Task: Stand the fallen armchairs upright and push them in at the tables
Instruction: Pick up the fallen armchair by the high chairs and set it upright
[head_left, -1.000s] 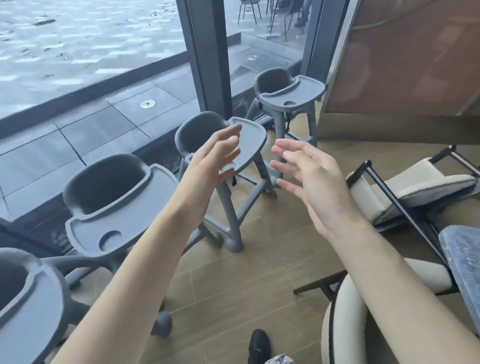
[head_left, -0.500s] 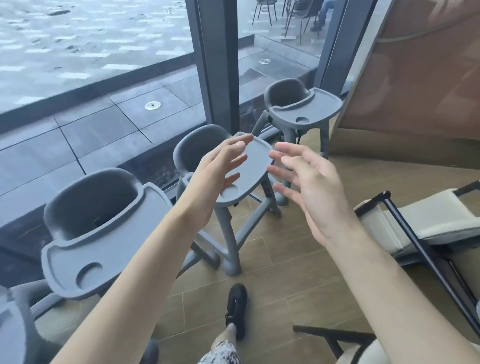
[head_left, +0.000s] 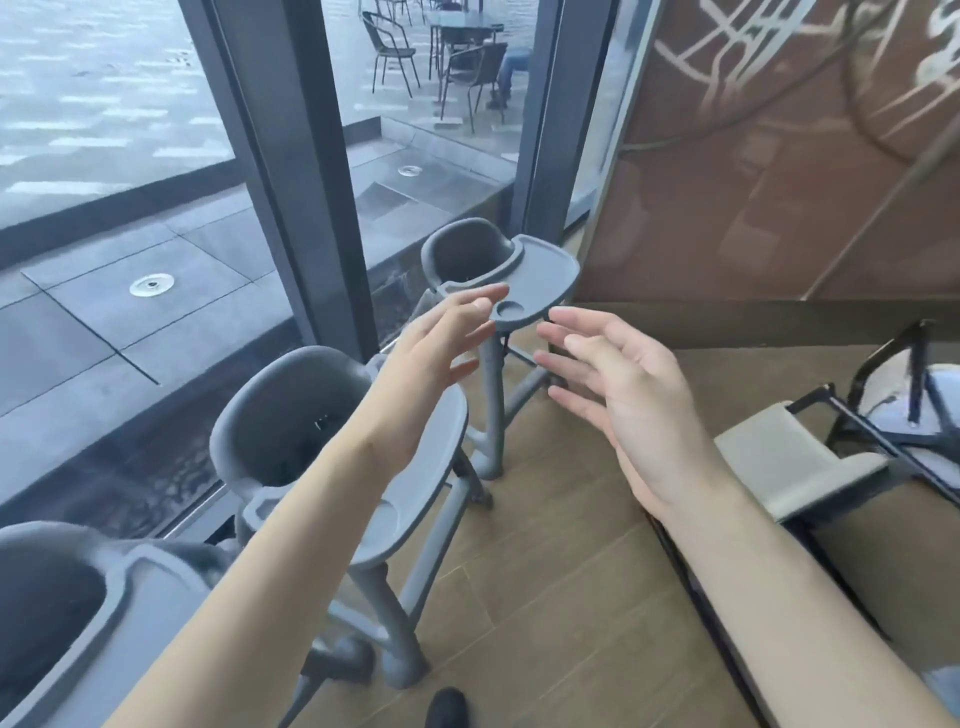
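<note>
A: Item one, change since a second ago?
B: The view is swinging right and lifting. Four grey high chairs were showing along the window; three are showing now, and the far one is sitting centre frame. The cream armchair is sliding to the right edge. Both hands are staying raised and empty throughout. My reading: the person is still walking and looking about, no armchair has been touched, so the task is barely begun.

A: Counts, left to right?
B: High chairs, three: nearest high chair (head_left: 67, 613) cut by the left edge, middle high chair (head_left: 332, 447) partly behind the left forearm, far high chair (head_left: 498, 270) by the glass. All are standing upright with trays attached.
Hands, two: left hand (head_left: 431, 358) is hovering with fingers straight and relaxed, gripping nothing; right hand (head_left: 628, 400) is facing it, fingers spread, also gripping nothing. They are hanging apart, touching neither each other nor any chair.
Shoes, one: a black shoe (head_left: 447, 709) is showing at the bottom edge.
Armchairs, at least one: fallen armchair (head_left: 800, 457) is lying tipped at the right, cream cushion sideways, black metal frame (head_left: 878, 421) sticking up. Blur is making it hard to tell whether a second is lying behind it.
Tables, none showing indoors; outside the window (head_left: 130, 218) a patio table and dark chairs are standing far off
</note>
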